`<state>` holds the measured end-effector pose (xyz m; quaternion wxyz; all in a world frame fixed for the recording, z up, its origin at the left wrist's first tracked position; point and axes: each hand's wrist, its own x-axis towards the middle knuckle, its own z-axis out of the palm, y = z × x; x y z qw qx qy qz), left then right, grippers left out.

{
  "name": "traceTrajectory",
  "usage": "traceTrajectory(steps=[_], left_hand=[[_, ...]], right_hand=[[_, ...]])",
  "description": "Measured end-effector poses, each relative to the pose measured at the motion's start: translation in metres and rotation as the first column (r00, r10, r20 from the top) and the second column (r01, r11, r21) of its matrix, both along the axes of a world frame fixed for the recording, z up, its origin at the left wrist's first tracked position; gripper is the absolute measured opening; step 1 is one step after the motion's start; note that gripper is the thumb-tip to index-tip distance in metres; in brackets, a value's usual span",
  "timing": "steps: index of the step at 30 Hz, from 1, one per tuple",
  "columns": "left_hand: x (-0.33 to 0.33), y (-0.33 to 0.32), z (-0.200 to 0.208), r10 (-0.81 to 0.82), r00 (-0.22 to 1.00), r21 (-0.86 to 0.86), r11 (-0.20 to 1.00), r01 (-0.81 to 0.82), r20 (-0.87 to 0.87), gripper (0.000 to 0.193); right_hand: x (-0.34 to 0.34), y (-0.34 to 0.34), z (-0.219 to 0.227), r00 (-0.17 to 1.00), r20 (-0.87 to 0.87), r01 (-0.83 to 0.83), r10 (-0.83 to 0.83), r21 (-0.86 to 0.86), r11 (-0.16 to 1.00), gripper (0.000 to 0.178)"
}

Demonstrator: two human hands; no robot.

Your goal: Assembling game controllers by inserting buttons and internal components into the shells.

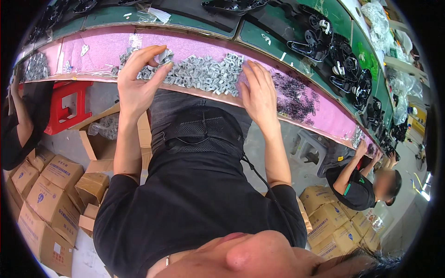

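Note:
A heap of small grey moulded parts lies on the pink foam mat in front of me. My left hand curves over the heap's left side. Between its thumb and index fingertip sits one small grey part, apparently pinched; its exact shape is too small to make out. At the heap's right end, my right hand rests on the mat with fingers stretched and thumb apart, holding nothing. Small black clip-like parts are scattered just right of that hand.
Beyond the mat, a green bench top carries glossy black moulded pieces. Another grey heap lies far left. A red stool and cardboard boxes stand lower left. Co-workers sit at both sides, one a person in black.

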<state>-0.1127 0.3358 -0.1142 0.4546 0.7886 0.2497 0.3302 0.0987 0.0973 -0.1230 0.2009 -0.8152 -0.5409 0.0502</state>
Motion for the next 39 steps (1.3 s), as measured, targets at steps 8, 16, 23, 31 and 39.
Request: traceTrajectory(steps=[8,16,23,31,39], left_hand=[[-0.003,0.003,0.006,0.016,0.999,0.021,1.000,-0.017,0.038,0.040],[-0.010,0.003,0.004,0.023,0.999,0.011,1.000,-0.024,0.026,0.041],[-0.010,0.006,0.008,0.005,1.000,-0.009,1.000,-0.005,0.010,0.041],[-0.017,0.013,0.000,0.034,0.999,0.009,0.999,-0.034,0.004,0.041],[-0.021,0.022,0.002,0.093,0.996,0.018,0.995,-0.093,0.015,0.041]], right_hand=[[-0.025,0.053,0.018,0.989,-0.105,0.092,-0.107,-0.132,0.987,0.087],[-0.025,0.065,-0.004,0.967,-0.255,-0.027,0.010,-0.062,0.998,0.061],[-0.029,0.085,-0.011,0.940,-0.323,-0.098,0.110,0.052,0.994,0.047],[-0.045,0.077,-0.010,0.914,-0.193,-0.364,0.358,0.003,0.931,0.035],[-0.049,0.098,-0.027,0.940,-0.071,-0.333,0.333,0.005,0.943,0.036]])
